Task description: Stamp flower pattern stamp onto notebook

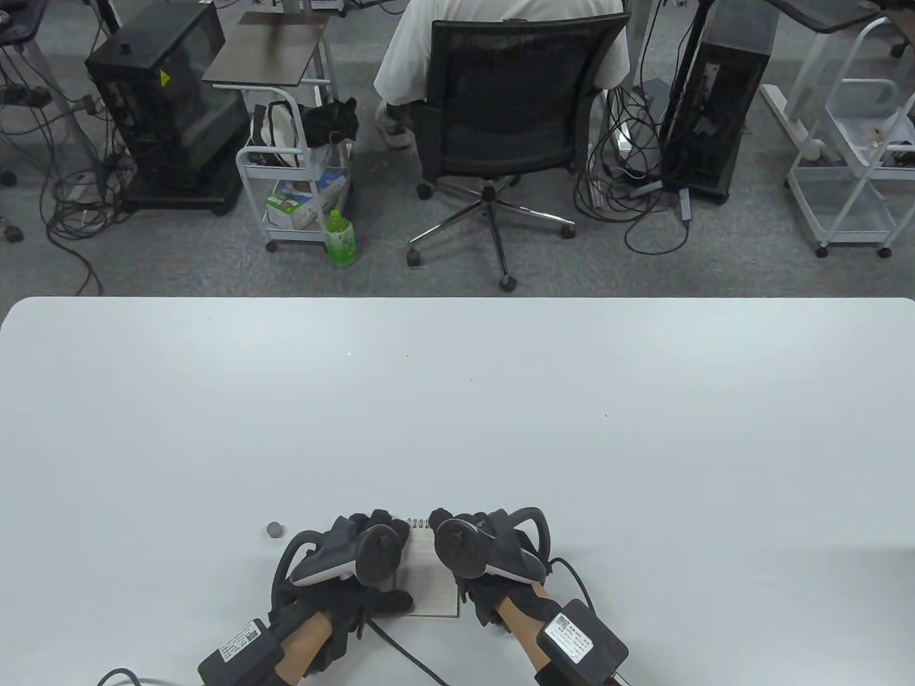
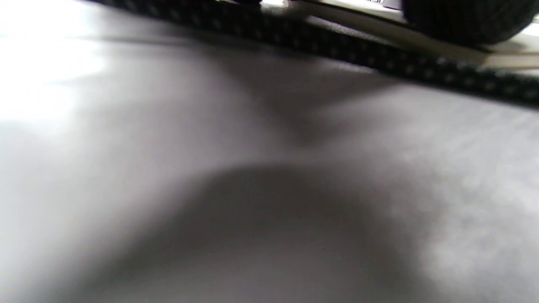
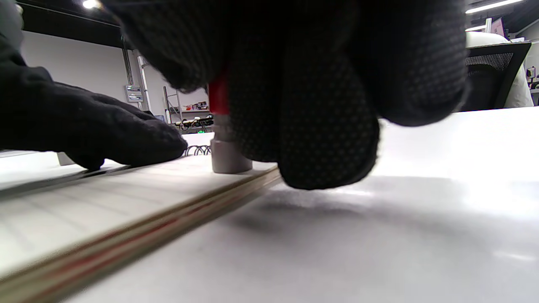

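My right hand (image 3: 303, 84) is filling the right wrist view, its gloved fingers (image 3: 328, 139) curling tightly around the stamp (image 3: 223, 147), a red barrel over a grey base. I am holding the stamp upright with its base sitting flat on the open page of the notebook (image 3: 126, 198), close to the page's right edge and just in front of the spiral binding (image 3: 198, 150). My left hand (image 3: 84, 126) is lying flat on the same page to the left of the stamp, fingers stretched out and pressing the paper down.

From the table view, I am keeping both hands side by side at the near edge of the white table (image 1: 457, 400), left hand (image 1: 350, 564) and right hand (image 1: 486, 554) covering most of the notebook (image 1: 429, 579), so only a lined strip is showing between them. A small grey cap (image 1: 274, 529) is sitting on the table just left of my left hand.

The left wrist view is giving me mostly blurred tabletop (image 2: 168, 168).
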Motion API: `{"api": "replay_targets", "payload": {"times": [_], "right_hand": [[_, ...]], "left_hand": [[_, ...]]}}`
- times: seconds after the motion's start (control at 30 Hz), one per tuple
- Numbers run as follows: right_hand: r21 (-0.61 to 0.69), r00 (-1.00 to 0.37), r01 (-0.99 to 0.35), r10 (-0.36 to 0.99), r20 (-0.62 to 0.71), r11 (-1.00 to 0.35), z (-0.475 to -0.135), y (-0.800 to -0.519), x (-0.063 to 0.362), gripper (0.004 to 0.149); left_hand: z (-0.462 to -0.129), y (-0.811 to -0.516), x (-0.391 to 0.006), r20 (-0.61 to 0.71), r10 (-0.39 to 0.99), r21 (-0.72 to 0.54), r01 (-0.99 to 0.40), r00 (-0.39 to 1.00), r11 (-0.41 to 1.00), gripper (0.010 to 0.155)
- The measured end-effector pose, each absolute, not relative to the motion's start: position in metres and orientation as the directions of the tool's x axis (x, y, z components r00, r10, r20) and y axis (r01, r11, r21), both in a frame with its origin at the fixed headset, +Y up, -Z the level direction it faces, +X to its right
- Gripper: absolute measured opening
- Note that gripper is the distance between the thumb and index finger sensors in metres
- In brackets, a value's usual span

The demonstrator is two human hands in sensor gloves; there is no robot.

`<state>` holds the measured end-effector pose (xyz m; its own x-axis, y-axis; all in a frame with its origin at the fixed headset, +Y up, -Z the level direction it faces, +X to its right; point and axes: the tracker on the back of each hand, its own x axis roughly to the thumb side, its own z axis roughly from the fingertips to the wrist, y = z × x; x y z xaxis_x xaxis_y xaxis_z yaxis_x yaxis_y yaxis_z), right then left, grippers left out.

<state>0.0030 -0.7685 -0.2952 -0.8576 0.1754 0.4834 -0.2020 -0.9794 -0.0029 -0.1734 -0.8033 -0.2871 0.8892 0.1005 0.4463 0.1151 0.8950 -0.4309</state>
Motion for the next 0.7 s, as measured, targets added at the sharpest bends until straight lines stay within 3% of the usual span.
{"api": "replay_targets", "payload": {"times": [0.3,0.7], "right_hand": [[-0.006,-0.867,-0.140,0.119,0.484,-0.990,-0.2924,-0.7699,-0.0048,0.045],[0.038,-0.858,-0.202,0.195,0.476,-0.979,-0.2961,-0.7741,-0.0003,0.044]], "left_hand": [[-0.2871,-0.8033,-0.1734,0.446,0.101,-0.431,0.115,0.889,0.895,0.097],[-0.2868,-0.8034,-0.1731,0.447,0.097,-0.431,0.119,0.889,0.895,0.097]]}}
